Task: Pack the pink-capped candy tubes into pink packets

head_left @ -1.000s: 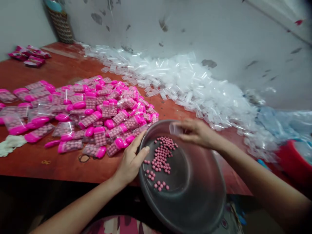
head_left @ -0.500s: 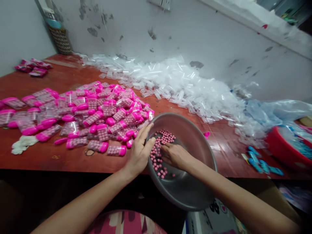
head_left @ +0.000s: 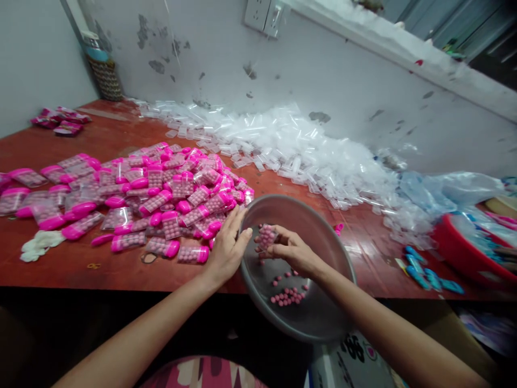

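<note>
Both forearms are bare from elbow to wrist, with no sleeves, watch, bracelet or gloves in view. The left hand [head_left: 226, 253] and the right hand [head_left: 293, 253] carry no rings that can be made out (the fingers [head_left: 238, 218] are too small in the view to judge the nails). At the bottom edge a garment [head_left: 202, 374] shows, patterned in pink, dark red and white.

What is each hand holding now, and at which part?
The right hand pinches a small clear container of pink beads by its lower end. The left hand grips the metal bowl at its rim.
</note>
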Tool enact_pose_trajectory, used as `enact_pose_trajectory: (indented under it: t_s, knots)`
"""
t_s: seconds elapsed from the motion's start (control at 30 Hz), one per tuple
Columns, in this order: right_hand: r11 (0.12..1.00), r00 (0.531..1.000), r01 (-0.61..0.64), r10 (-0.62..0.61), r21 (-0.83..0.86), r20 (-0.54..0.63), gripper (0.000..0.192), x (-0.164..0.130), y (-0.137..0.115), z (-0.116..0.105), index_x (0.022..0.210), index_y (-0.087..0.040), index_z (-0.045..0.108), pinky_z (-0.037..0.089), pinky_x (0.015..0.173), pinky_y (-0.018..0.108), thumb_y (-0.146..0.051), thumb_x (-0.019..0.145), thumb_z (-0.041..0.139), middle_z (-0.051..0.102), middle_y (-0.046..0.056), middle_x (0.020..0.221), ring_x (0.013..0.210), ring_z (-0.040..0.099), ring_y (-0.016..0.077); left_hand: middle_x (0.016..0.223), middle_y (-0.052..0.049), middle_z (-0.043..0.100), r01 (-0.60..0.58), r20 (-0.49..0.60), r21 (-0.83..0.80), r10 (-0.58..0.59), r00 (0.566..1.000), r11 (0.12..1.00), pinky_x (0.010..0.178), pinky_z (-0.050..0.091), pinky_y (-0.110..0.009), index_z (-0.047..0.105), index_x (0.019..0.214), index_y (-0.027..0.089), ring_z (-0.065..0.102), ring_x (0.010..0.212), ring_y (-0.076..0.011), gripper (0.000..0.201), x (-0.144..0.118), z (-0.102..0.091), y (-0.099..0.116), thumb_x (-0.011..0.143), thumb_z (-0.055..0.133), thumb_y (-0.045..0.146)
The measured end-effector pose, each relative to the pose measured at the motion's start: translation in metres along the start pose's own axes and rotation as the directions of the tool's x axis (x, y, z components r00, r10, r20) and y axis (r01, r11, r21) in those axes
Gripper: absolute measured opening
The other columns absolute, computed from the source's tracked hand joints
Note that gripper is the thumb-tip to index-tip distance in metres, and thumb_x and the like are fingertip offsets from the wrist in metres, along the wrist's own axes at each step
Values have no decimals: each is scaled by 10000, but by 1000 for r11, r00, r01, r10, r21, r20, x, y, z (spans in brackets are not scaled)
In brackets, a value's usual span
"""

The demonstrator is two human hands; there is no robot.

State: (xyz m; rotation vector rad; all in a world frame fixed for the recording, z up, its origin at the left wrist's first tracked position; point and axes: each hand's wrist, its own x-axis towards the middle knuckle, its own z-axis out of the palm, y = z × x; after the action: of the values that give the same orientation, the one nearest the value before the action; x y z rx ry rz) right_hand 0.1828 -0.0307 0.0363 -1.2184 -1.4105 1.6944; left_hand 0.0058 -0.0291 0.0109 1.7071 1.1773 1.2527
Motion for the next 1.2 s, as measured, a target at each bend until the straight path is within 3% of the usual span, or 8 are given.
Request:
enact_pose_trajectory:
  t_s: [0.2, 0.33, 0.5, 0.7, 0.9, 1.0, 1.07, 1.2]
  knots:
    - [974, 993, 110, -99, 197, -63, 332, -17, -7, -5, 1042, -213, 525, 466, 822, 402, -213, 723, 617, 608, 52, 996, 915, 592, 189, 1221, -98, 524, -238, 112, 97, 227, 967, 966, 968, 345, -382, 482, 1202, 167, 459, 1135, -212, 395, 16, -3, 37, 815, 448, 240]
    - [980, 985, 155, -144, 124, -92, 316, -27, -7, -6, 1059, -223, 509, 505, 746, 363, -242, 756, 594, 616, 39, 954, 852, 608, 168, 1008, -78, 645, -43, 327, -159, 94, 940, 986, 840, 444, -337, 602, 1051, 165, 584, 934, -208, 298, 27, 12, 47, 796, 476, 254]
    - [936, 926, 211, -283, -281, -248, 327, -40, -12, -25, 1049, -220, 499, 519, 641, 306, -283, 745, 600, 615, 27, 865, 730, 604, 149, 880, -75, 654, 316, 502, -449, -57, 863, 836, 733, 480, -315, 618, 951, 124, 608, 785, -174, 254, 33, 25, 42, 768, 515, 267]
    - [639, 866, 327, -498, -696, -50, 182, -52, -26, -41, 971, -237, 584, 459, 714, 274, -268, 811, 503, 636, 33, 887, 782, 587, 149, 826, -63, 641, 415, 575, -380, -140, 806, 826, 685, 494, -306, 629, 912, 127, 598, 729, -163, 283, 34, 30, 46, 727, 571, 333]
    - [645, 846, 230, -502, -729, -178, 238, -59, -10, -52, 901, -209, 604, 447, 619, 210, -382, 737, 598, 648, 2, 775, 664, 583, 118, 941, -79, 654, 478, 509, -323, -276, 816, 817, 738, 510, -343, 624, 965, 161, 607, 850, -213, 318, 34, 33, 39, 719, 592, 359]
    - [659, 767, -33, -466, -751, -442, 328, -61, 0, -102, 1039, -218, 568, 459, 684, 225, -422, 789, 511, 651, 27, 946, 794, 607, 135, 987, -80, 647, 613, 544, -371, -371, 753, 698, 741, 514, -340, 587, 1045, 181, 606, 886, -215, 354, 36, 32, 34, 733, 589, 348]
    - [598, 593, -456, -349, -659, -726, 343, -57, 7, -151, 1059, -225, 565, 461, 685, 236, -400, 873, 337, 654, 33, 958, 807, 614, 133, 997, -73, 644, 653, 556, -380, -403, 727, 655, 731, 518, -322, 592, 1038, 195, 608, 885, -210, 336, 37, 32, 33, 731, 599, 331]
    - [518, 480, -693, -188, -502, -857, 319, -36, 29, -236, 880, -103, 637, 452, 729, 346, -367, 826, 466, 657, 159, 860, 855, 606, 239, 925, -66, 659, 639, 533, -389, -404, 744, 663, 747, 516, -324, 633, 953, 184, 615, 844, -203, 265, 38, 35, 30, 723, 613, 313]
